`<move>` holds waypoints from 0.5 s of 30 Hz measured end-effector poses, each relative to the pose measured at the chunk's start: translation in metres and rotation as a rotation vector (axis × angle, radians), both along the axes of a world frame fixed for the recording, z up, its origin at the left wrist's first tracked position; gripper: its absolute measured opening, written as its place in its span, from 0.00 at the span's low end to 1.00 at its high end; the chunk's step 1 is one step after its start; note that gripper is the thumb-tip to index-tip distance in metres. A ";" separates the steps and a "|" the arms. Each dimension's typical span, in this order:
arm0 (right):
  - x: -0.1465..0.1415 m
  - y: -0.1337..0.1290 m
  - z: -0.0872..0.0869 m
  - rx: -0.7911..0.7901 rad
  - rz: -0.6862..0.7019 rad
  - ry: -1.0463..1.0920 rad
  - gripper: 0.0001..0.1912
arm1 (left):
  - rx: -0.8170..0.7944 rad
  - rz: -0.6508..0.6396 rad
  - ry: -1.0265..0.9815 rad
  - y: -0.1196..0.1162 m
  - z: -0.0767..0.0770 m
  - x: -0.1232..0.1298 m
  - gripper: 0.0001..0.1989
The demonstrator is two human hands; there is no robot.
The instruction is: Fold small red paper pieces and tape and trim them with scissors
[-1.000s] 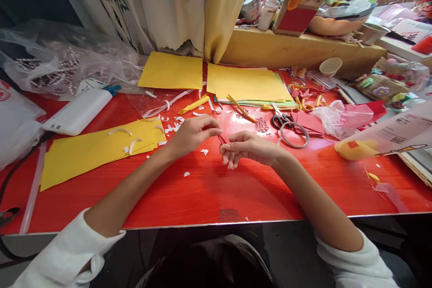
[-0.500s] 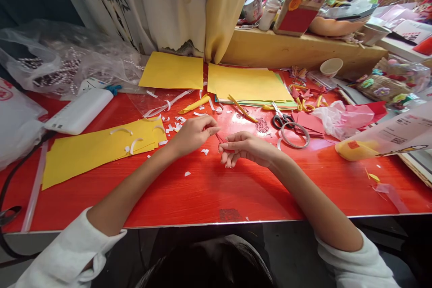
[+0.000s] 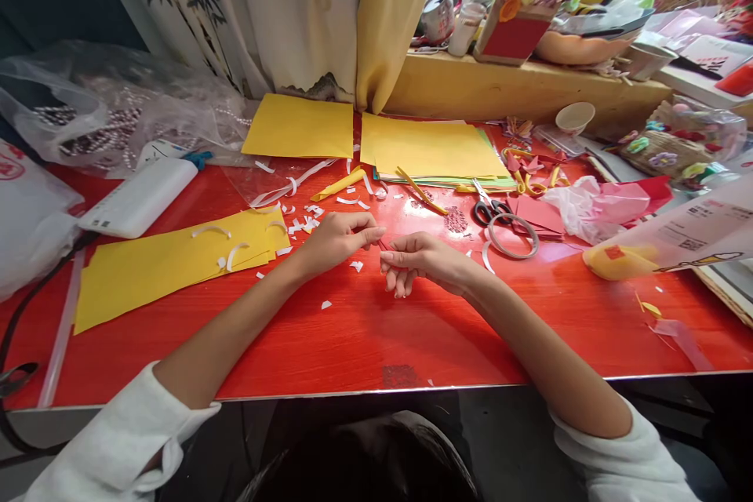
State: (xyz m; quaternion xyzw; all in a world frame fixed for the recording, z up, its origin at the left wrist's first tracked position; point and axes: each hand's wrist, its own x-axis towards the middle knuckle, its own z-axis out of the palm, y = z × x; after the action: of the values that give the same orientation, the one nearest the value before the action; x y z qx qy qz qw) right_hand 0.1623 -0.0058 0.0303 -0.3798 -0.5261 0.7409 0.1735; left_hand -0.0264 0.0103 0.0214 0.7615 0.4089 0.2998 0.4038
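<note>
Over the middle of the red table (image 3: 282, 345), my left hand (image 3: 340, 238) pinches one end of a thin red strip (image 3: 383, 244). The other end lies between the thumb and fingers of my right hand (image 3: 424, 260), whose lower fingers curl loosely. Most of the strip is hidden by the fingers; it looks like folded paper, though I cannot be sure. White paper scraps (image 3: 356, 266) are scattered beside my left hand. To the right of my right hand lie black-handled scissors (image 3: 491, 208) and a roll of tape (image 3: 532, 227).
Yellow paper strips (image 3: 147, 271) lie at left, near a white power bank (image 3: 138, 196). Yellow sheets (image 3: 423, 145) are stacked at the back, with a rolled yellow piece (image 3: 338, 184) in front. Pink tissue (image 3: 600, 208) and a plastic bag holding yellow paper (image 3: 623, 260) are at right.
Both hands keep their pinch on the red strip. My left hand has shifted slightly down, and the fingertips of the two hands are a little closer together.
</note>
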 end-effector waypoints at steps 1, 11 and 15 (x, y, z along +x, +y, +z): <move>0.000 0.000 0.001 0.001 -0.004 -0.003 0.17 | -0.010 0.002 -0.016 0.000 0.000 0.000 0.16; -0.001 -0.003 0.001 0.019 -0.058 0.083 0.12 | -0.057 0.061 -0.126 0.001 0.000 0.000 0.16; -0.003 -0.004 0.000 0.009 -0.090 0.077 0.11 | -0.059 0.058 -0.123 0.003 0.000 0.000 0.17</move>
State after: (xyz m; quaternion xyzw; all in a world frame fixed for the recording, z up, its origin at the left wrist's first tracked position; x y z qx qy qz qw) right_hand 0.1594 -0.0097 0.0307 -0.3735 -0.5045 0.7441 0.2287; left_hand -0.0268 0.0130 0.0212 0.7173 0.4139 0.3454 0.4415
